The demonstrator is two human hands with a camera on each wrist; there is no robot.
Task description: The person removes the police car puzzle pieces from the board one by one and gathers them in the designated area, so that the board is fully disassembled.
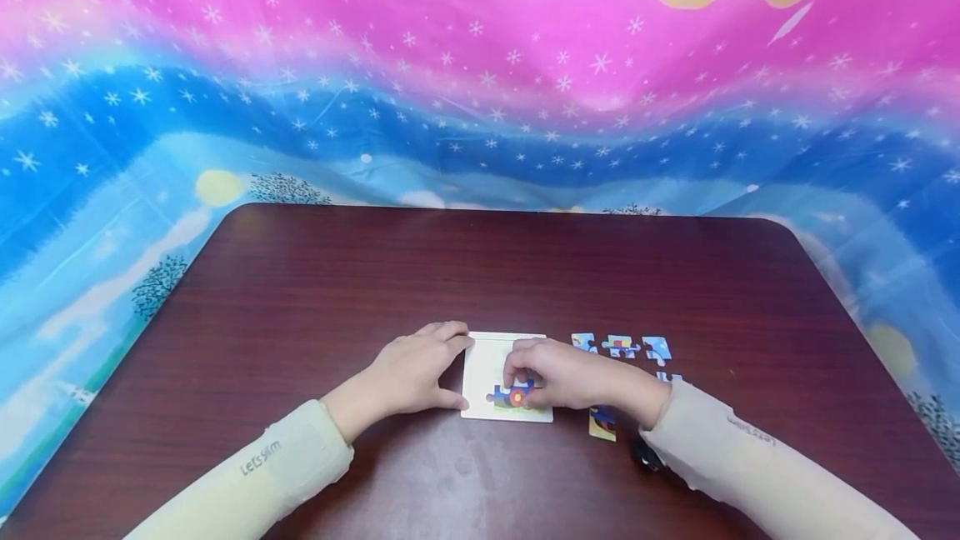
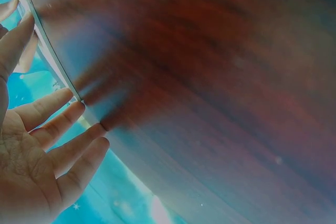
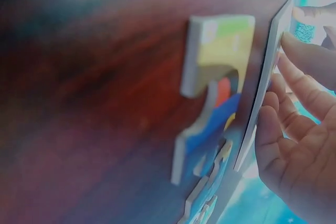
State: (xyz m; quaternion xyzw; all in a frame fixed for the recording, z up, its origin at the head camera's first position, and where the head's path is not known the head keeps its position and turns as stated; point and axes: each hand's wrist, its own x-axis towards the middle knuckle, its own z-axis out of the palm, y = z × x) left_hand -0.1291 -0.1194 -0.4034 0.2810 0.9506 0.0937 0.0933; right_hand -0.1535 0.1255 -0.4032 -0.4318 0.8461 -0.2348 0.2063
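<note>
A pale, shallow puzzle tray [image 1: 480, 365] lies flat on the table. A blue puzzle section [image 1: 516, 397] with a red-and-yellow round shape sits in its lower part. My left hand [image 1: 412, 369] touches the tray's left edge with thumb and fingertips; the left wrist view shows its fingers extended. Over the tray, my right hand [image 1: 566, 375] has bent fingers and appears to pinch a puzzle piece between thumb and fingers, partly covering it. In the right wrist view, loose puzzle pieces [image 3: 223, 72] lie beside the tray, near the right hand [image 3: 299, 129].
Several loose pieces, among them a blue one [image 1: 656, 348] and a yellow-and-blue one [image 1: 602, 425], lie right of the tray, some partly behind the right forearm. A small black object [image 1: 647, 454] shows by the right sleeve. A printed cloth [image 1: 480, 107] hangs behind the dark wooden table [image 1: 337, 273].
</note>
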